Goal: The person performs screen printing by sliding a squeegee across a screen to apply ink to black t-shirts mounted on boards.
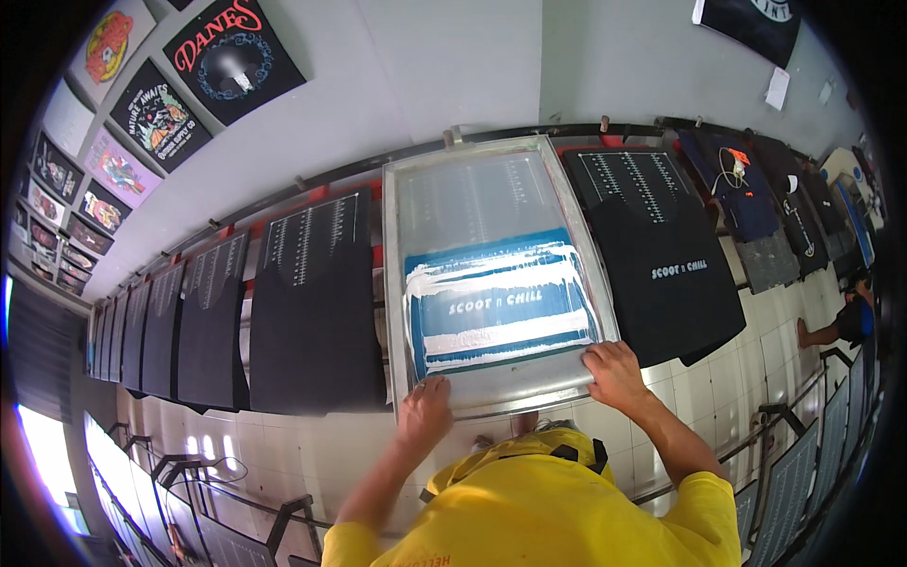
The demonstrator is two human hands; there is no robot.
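Note:
In front of me lies a screen printing frame [399, 203] with a silver metal border and pale mesh. A blue stencil area [557, 317] fills its nearer half, streaked with white ink [472, 331] in bands above and below a line of pale lettering. My left hand [425, 411] is closed on the near left corner of the frame. At the near right corner, my right hand [616, 375] grips the same border, fingers over the top. Just right of the frame sits a black shirt [666, 302] with small white lettering on its board.
A row of black shirts [316, 321] on boards with white ruler marks runs left. Farther right are dark garments [746, 213], one with a small orange object on it. A person's leg [820, 333] shows at the right. Metal racks [236, 539] stand behind me; prints hang on the wall.

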